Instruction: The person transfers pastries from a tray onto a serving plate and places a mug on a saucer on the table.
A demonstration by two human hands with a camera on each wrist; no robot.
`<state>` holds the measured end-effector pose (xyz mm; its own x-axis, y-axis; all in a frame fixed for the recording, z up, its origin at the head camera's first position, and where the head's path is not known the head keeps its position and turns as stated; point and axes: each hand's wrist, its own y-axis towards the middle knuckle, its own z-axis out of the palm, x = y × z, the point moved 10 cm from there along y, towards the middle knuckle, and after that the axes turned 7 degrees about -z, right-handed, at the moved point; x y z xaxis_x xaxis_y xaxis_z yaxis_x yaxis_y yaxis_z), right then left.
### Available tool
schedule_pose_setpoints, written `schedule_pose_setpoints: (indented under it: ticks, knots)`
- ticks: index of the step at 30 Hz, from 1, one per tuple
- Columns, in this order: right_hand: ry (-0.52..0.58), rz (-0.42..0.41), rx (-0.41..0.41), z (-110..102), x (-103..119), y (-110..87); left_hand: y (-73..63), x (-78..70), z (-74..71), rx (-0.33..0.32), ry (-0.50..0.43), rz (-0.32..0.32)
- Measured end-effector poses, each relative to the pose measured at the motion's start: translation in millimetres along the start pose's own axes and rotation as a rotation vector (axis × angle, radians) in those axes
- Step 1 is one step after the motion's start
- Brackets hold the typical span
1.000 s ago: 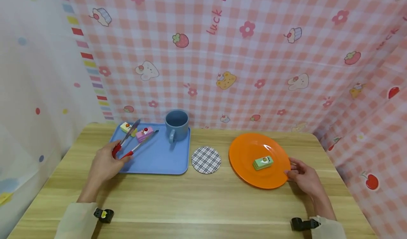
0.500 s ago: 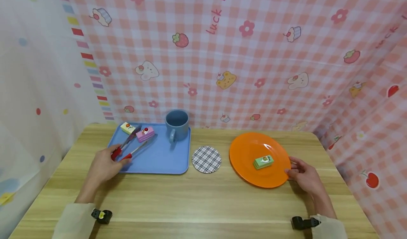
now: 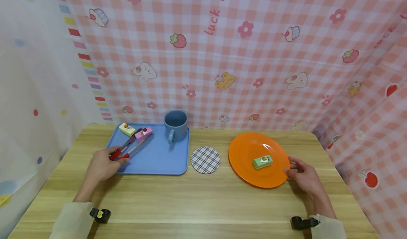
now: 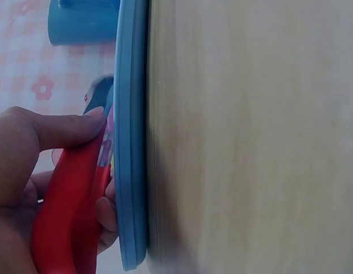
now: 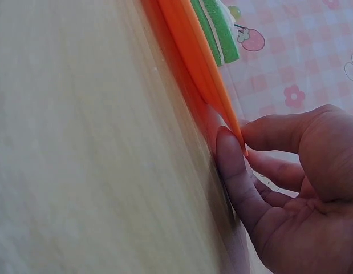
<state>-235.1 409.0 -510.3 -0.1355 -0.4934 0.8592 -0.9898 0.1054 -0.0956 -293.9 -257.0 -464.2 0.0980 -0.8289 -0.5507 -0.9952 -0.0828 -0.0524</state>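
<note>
Think of each flat thing as a clock, with 6 o'clock next to the person. The left hand is near 8 o'clock on the blue tray. It holds the red handles of some tongs. The tongs point up toward 1 o'clock, with their arms spread part way apart. The little pink cake is at 11 o'clock on the tray, with one arm of the tongs on each side of it. The tips look dim from here, so I can't tell if they touch it.

A yellow cake is at 10 o'clock on the tray, and a blue mug is at 2 o'clock. The right hand pinches the edge of the orange plate between 3 and 4 o'clock. A green cake lies on that plate, a bit toward 4 o'clock from the middle. A checked round mat is on the table, at 9 o'clock from the plate.

I think the step now is getting the tongs around the pink cake. The next move calls for a gentle, even squeeze, with the plate held steady.
</note>
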Motion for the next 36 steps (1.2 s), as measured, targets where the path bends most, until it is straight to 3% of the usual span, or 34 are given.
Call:
schedule_pose_setpoints:
  ticks: [36]
  knots:
    - [-0.016,0.005,0.009,0.9,0.5,-0.3,-9.2,-10.2,-1.3,-0.078,0.005,-0.003]
